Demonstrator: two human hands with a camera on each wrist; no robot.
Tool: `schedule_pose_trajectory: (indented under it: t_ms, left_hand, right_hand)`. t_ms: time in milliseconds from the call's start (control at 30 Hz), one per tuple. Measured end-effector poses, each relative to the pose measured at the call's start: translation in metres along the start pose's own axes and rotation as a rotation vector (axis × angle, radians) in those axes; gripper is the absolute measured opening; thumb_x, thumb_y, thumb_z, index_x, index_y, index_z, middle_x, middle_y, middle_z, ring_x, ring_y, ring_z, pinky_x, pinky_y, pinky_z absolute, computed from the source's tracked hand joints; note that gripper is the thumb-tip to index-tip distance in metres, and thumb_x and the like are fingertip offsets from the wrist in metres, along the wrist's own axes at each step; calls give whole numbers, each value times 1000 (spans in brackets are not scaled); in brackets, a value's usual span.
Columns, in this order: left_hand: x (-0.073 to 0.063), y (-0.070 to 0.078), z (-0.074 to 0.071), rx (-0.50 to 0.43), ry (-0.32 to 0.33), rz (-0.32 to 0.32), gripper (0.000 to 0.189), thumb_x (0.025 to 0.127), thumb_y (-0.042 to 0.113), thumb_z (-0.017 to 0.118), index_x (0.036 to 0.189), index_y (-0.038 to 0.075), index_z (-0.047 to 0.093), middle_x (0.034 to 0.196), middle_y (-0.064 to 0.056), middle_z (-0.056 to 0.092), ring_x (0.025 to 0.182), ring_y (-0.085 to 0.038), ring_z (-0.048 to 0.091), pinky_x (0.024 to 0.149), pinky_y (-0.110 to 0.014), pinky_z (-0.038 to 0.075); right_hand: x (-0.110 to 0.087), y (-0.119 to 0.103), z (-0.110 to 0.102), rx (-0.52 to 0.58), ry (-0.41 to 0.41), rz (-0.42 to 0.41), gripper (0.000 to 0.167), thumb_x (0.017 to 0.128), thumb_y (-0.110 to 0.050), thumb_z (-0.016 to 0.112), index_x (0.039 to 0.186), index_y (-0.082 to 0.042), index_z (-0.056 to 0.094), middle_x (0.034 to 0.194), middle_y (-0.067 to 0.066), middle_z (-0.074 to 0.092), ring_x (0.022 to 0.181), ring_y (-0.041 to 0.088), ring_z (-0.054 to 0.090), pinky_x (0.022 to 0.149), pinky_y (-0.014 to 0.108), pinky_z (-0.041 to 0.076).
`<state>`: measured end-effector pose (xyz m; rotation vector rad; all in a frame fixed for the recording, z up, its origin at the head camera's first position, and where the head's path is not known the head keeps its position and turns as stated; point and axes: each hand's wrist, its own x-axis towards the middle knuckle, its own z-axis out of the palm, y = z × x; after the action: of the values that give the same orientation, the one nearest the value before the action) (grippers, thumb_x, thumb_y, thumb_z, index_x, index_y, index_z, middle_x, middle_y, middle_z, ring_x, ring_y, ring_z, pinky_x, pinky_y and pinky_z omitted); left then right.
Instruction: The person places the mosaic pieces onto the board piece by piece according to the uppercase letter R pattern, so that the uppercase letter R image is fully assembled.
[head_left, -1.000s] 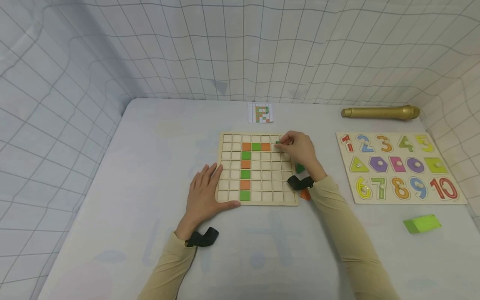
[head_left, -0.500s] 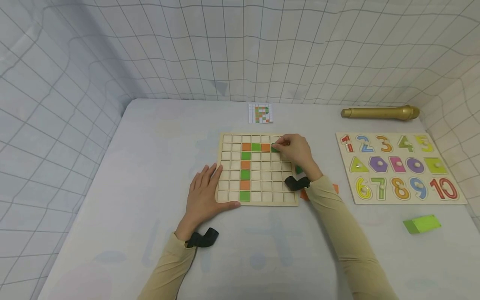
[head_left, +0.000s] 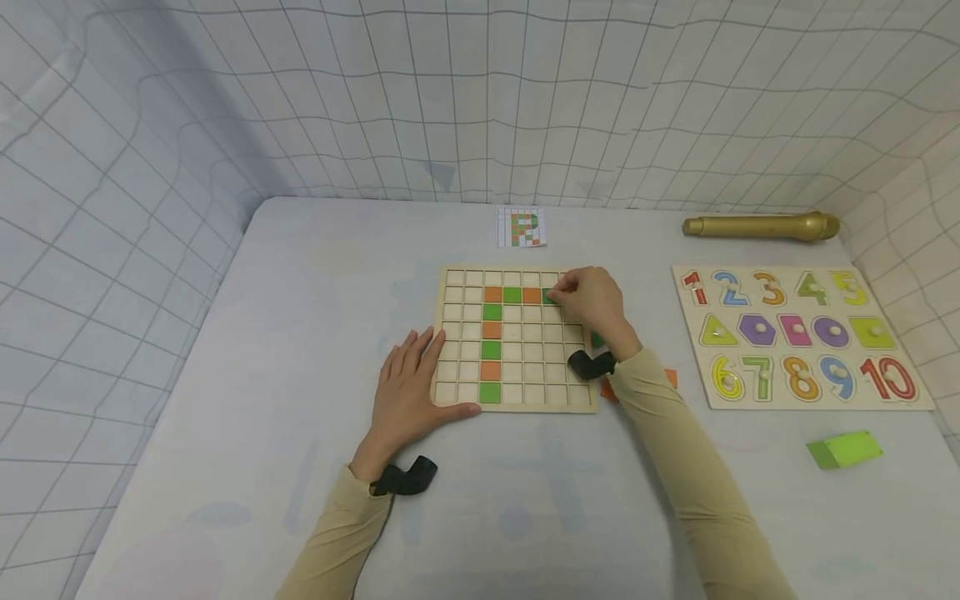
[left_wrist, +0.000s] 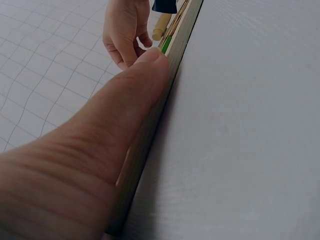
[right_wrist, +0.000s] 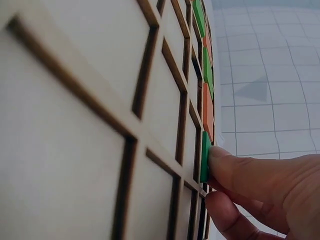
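A wooden grid board (head_left: 533,350) lies on the table with green and orange tiles in some cells, forming a column and a short row. My left hand (head_left: 405,390) rests at its left edge, fingers spread, with the thumb (left_wrist: 145,65) along the front edge. Over the upper right part, my right hand (head_left: 596,302) has thumb and fingers at a green tile (right_wrist: 205,159), which sits at the right end of the row beside an orange tile (right_wrist: 208,111). The thumb touches this green tile; the fingers behind are partly hidden.
A small pattern card (head_left: 522,227) lies beyond the board. Loose green (head_left: 597,339) and orange tiles (head_left: 671,377) are partly covered by the right arm. Farther right are a number puzzle (head_left: 806,333), a gold microphone (head_left: 761,226) and a green block (head_left: 845,449).
My right hand has lowered slightly and brought the green tile down into the row, right of the orange tile. In the last half second it has hardly moved. The left hand stays put.
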<state>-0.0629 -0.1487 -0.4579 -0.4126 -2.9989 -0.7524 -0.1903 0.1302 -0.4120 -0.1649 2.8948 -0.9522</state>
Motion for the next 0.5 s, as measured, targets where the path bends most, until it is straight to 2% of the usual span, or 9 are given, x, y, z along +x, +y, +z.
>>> schedule_pose_trajectory:
  t_ms: [200, 500]
  left_hand:
    - [0, 1, 0, -4, 7, 8, 113, 66, 66, 71, 151, 10, 23, 153, -12, 22, 142, -29, 9, 111, -49, 8]
    - [0, 0, 1, -3, 13, 12, 113, 66, 67, 71, 151, 9, 23, 153, -13, 22, 142, -28, 9, 111, -49, 8]
  right_hand:
    - [-1, 2, -1, 15, -17, -26, 20, 88, -25, 69, 85, -6, 74, 84, 8, 69, 77, 23, 59, 63, 33, 45]
    - [-4, 10, -2, 49, -46, -122, 19, 90, -18, 67, 96, -2, 74, 80, 8, 66, 72, 22, 54, 65, 33, 41]
